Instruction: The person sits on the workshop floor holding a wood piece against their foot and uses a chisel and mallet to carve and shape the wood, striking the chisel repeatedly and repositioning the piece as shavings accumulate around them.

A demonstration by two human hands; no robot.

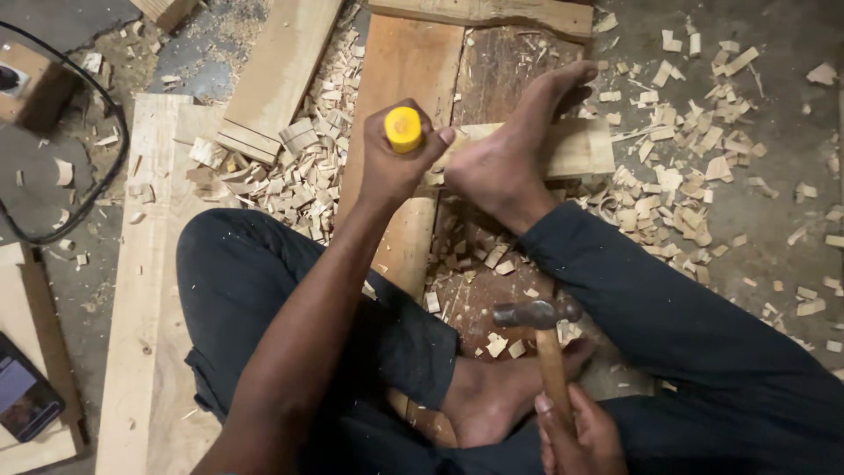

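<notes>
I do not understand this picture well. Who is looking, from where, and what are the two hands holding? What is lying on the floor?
The picture comes from a camera worn on a person's head, looking down at their own lap and hands. There is no machine here. The person sits on the floor in dark trousers. The left hand grips a chisel with a yellow handle, standing against a light wooden block. One bare foot rests on that block. The right hand holds a hammer by its wooden handle, near the other foot. Around them lie planks, many wood chips, a black cable and a phone at the left.
</notes>
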